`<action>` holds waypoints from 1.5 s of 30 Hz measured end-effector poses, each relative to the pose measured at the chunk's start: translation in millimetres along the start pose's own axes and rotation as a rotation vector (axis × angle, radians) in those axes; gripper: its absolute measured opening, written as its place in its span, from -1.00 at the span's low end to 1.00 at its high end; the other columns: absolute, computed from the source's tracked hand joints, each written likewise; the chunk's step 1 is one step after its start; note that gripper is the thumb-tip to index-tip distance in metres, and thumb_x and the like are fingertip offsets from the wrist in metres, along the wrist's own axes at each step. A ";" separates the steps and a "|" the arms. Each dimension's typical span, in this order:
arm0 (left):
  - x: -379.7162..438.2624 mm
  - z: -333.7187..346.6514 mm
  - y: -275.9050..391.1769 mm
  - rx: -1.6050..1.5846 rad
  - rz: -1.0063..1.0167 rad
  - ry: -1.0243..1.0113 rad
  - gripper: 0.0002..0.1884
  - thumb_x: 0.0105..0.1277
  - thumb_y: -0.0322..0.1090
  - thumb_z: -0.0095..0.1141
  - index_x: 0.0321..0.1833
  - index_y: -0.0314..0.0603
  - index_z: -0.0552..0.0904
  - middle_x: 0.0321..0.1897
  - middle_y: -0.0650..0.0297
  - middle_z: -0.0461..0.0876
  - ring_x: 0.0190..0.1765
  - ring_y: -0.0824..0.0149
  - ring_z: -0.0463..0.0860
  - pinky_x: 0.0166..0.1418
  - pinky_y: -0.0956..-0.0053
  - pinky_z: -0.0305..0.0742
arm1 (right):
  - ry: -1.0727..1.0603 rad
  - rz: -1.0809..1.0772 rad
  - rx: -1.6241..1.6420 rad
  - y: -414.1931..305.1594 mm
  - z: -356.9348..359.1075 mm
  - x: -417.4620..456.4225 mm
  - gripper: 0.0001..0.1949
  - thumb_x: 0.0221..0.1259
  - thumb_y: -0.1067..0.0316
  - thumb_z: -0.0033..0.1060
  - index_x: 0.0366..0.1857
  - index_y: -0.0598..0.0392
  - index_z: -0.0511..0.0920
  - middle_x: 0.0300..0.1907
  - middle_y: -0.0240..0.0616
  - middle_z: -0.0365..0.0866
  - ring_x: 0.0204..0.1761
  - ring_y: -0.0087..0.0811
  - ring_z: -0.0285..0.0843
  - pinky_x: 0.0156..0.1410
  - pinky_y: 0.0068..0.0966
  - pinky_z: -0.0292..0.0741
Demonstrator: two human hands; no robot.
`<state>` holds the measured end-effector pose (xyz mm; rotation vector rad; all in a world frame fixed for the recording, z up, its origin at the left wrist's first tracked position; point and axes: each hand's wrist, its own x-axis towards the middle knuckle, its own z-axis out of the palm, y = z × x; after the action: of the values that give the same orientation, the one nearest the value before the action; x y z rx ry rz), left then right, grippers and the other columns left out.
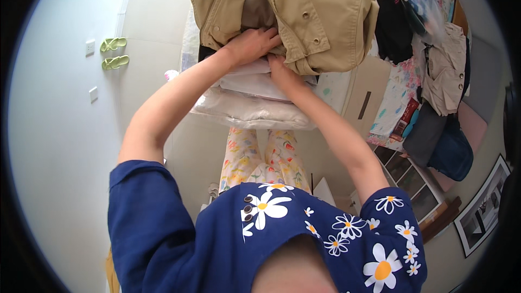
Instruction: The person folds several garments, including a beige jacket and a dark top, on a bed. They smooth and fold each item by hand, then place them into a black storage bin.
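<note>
A khaki jacket (342,20) with metal snaps lies bunched in front of me, its front parted over a brown lining (258,10). My left hand (256,44) rests at the lower end of that opening, fingers pointing right over the cloth; whether they grip is unclear. Close by on the right, my right hand (281,69) has its fingers curled at the jacket's bottom hem, fingertips partly hidden. Beneath the jacket are folded white items (248,83) and a pale bundle in clear plastic (252,110), stacked close to my legs.
To the right, a floral-covered surface (384,120) bears black cloth (394,28), a beige garment (443,71), plastic bags (423,4) and dark blue cloth (454,150). A beige panel with a dark slot (366,93) stands beside the stack. Green sandals (115,62) are by the left wall.
</note>
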<state>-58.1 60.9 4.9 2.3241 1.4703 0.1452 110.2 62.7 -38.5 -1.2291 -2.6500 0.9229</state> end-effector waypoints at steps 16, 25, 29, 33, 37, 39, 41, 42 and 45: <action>7.9 16.0 -9.9 -0.835 -0.494 0.125 -0.52 0.32 -0.30 -0.06 0.30 -0.19 0.31 0.36 0.07 0.21 0.42 0.18 0.12 0.46 0.41 -0.01 | -0.048 0.095 0.002 -19.4 -57.8 -73.9 -0.55 0.12 0.35 0.08 0.12 0.22 0.36 0.06 0.02 0.45 0.11 -0.15 0.43 0.19 -0.25 0.38; -55.3 -41.9 39.8 -0.701 -0.421 -0.250 -0.57 0.27 -0.23 -0.02 0.17 -0.29 0.45 0.21 0.00 0.39 0.24 0.09 0.40 0.31 0.34 0.27 | 0.332 0.916 0.793 -23.5 -121.3 -57.9 -0.03 -0.19 0.16 0.51 0.28 0.29 0.01 0.24 0.07 0.20 0.25 -0.08 0.23 0.38 -0.31 0.18; -18.5 -46.7 65.2 -0.774 -0.358 -0.318 -0.50 0.36 -0.09 -0.06 0.23 -0.31 0.39 0.21 0.01 0.40 0.27 0.13 0.37 0.30 0.37 0.26 | 0.360 0.710 0.599 32.9 -101.7 -40.1 0.02 -0.34 0.09 0.57 0.25 0.28 0.07 0.19 0.07 0.29 0.18 -0.04 0.34 0.24 -0.32 0.36; 38.2 -42.9 62.6 -0.805 -0.617 -0.681 -0.47 0.38 -0.04 -0.13 0.21 -0.39 0.35 -0.01 -0.14 0.53 0.10 0.00 0.49 0.17 0.31 0.32 | 0.107 0.447 0.786 44.6 -122.2 -25.9 -0.21 -0.22 0.18 0.51 0.17 0.23 0.28 0.09 -0.10 0.48 0.16 -0.26 0.43 0.21 -0.42 0.40; -5.4 13.2 8.9 -0.769 -0.382 -0.265 -0.52 0.44 -0.10 -0.23 0.15 -0.42 0.41 -0.02 -0.11 0.53 0.07 0.09 0.50 0.18 0.39 0.28 | 0.151 0.514 0.813 -26.5 -112.5 -14.2 -0.41 -0.06 0.27 0.36 0.12 0.17 0.38 -0.05 -0.06 0.59 0.01 -0.26 0.56 0.09 -0.40 0.46; -34.5 36.2 -17.3 -0.940 -0.601 -0.141 -0.55 0.47 -0.14 -0.29 0.18 -0.40 0.42 0.12 0.05 0.50 0.17 0.24 0.42 0.29 0.47 0.20 | 0.349 0.428 1.121 -36.1 -62.4 -8.3 -0.43 -0.06 0.26 0.36 0.10 0.17 0.41 -0.05 -0.07 0.60 0.01 -0.26 0.56 0.08 -0.38 0.47; -35.0 35.2 -8.7 -1.045 -0.788 -0.059 -0.53 0.47 -0.11 -0.30 0.19 -0.39 0.42 0.16 0.06 0.47 0.22 0.23 0.38 0.31 0.47 0.17 | 0.212 0.452 1.036 -22.6 -48.8 0.8 -0.40 -0.06 0.29 0.37 0.14 0.18 0.38 0.04 -0.12 0.55 0.08 -0.32 0.50 0.11 -0.41 0.45; -38.9 34.0 -6.1 -1.091 -0.897 -0.007 -0.51 0.47 -0.09 -0.30 0.19 -0.39 0.42 0.18 0.06 0.45 0.24 0.22 0.36 0.32 0.48 0.15 | 0.131 0.453 0.997 -19.5 -43.9 8.0 -0.39 -0.05 0.30 0.37 0.16 0.18 0.37 0.08 -0.14 0.52 0.12 -0.35 0.47 0.12 -0.43 0.44; -39.0 49.2 -15.8 -0.962 -0.806 -0.021 -0.45 0.43 0.02 -0.28 0.12 -0.40 0.48 0.09 -0.09 0.50 0.16 0.10 0.45 0.22 0.42 0.23 | -0.021 0.584 1.170 -7.8 -73.6 9.4 -0.42 -0.05 0.14 0.38 0.09 0.13 0.42 0.06 -0.10 0.52 0.14 -0.17 0.45 0.18 -0.41 0.39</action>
<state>-74.7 19.2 -41.8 0.9134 1.6811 0.4657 121.4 101.5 24.2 -1.5121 -1.1826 2.0693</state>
